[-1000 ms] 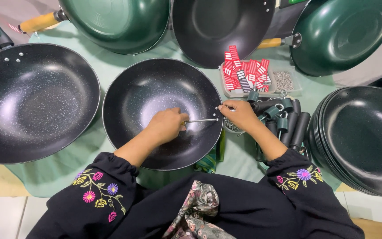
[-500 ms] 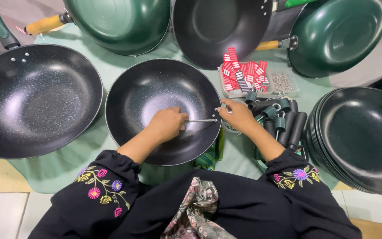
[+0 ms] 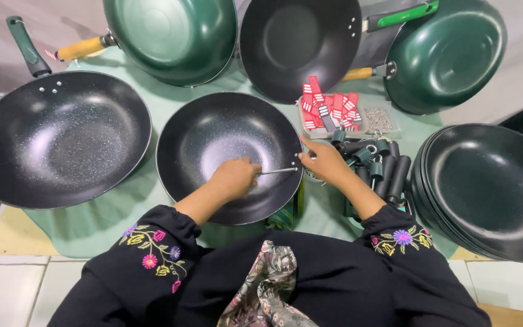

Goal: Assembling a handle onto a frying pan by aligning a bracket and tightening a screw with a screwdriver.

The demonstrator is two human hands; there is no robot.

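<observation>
— What is lying around the edges of the green cloth [image 3: 104,224]?

— A speckled black pan with a dark green handle [image 3: 62,139] is sitting at the far left. Two green pans with wooden handles [image 3: 171,36] are leaning at the back.

— And to the right?

— A stack of dark pans [image 3: 491,188] is resting there, with red tags [image 3: 328,109] lying in a clear tray behind.

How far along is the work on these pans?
Done: the pan at left has a green handle. In hand: the left hand holds a screwdriver inside the middle pan, the right hand at its rim. Left: stacked pans and loose handles.
</observation>
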